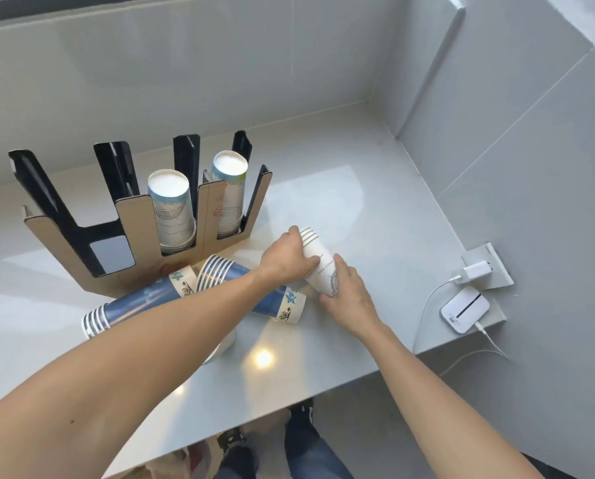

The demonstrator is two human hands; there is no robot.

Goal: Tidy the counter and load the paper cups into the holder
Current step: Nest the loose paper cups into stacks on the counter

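Head view: left hand (285,259) and right hand (349,293) both grip a white cup stack (320,262) lying on the bench (375,219), right of the holder (130,223). Two blue cup stacks (140,300) lie beside it. Risk: uneven squeeze could split the nested stack or roll the blue ones benchward.

Both hands hold a stack of white cups (318,267) in the middle of the frame. The left hand (287,257) grips the rim end. The right hand (348,295) grips the bottom end. Two stacks of blue cups (140,299) (220,273) lie on the grey counter (358,209), lower left of the hands. The holder (133,223) stands at the upper left with two cup stacks (171,209) (228,191) in its right slots. A small white box (464,308) sits at the right.
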